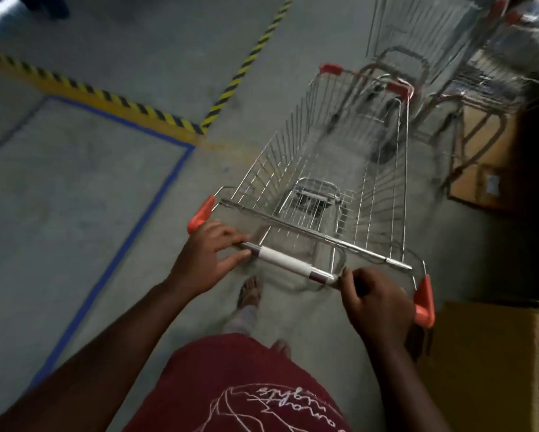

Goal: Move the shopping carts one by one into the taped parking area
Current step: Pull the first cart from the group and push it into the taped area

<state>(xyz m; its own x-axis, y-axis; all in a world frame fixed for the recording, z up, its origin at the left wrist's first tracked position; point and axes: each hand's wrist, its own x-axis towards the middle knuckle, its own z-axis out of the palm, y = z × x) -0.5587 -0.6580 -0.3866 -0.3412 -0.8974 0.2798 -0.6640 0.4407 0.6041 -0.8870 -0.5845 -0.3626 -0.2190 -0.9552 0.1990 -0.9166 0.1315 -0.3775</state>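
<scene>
Empty wire shopping cart (pixel 324 169) on the concrete floor (pixel 75 198), just right of the blue-taped bay's (pixel 156 201) corner. Left hand (pixel 209 260) and right hand (pixel 377 304) wrapped round the handle bar (pixel 287 263), apart. Likely light, rigid, free-rolling; steer from the bar ends.

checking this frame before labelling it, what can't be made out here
Head view, the only one:
- Silver wire shopping cart: its wheels are hidden under the basket.
- Other carts behind it: motion blur; their number is unclear.
- Blue-taped floor area: cut off by the left edge.
- Brown cardboard box: cut off by the right edge; contents unseen.
</scene>
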